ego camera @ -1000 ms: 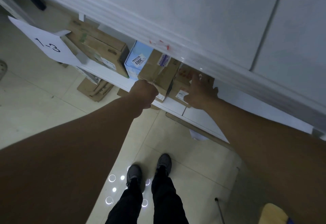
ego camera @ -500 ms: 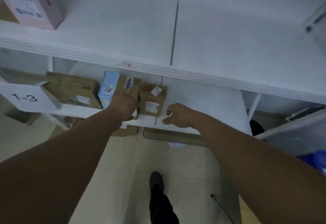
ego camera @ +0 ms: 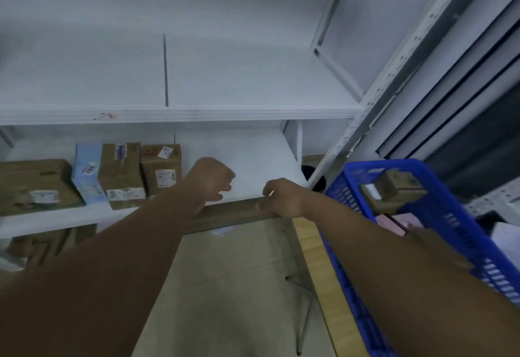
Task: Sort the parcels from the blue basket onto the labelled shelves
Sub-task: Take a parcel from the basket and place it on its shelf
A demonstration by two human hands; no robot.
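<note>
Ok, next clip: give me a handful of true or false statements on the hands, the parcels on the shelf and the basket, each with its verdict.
1. Both hands are empty. True: neither the left hand nor the right hand holds a parcel.
2. The light blue parcel stands at the right end of the row on the shelf. False: brown cardboard boxes stand on both sides of it.
3. The blue basket is empty. False: a small brown box and other parcels lie in it.
4. The basket is on the person's right. True.
5. The shelf above the row is packed with parcels. False: no parcel shows on the part in view.
</note>
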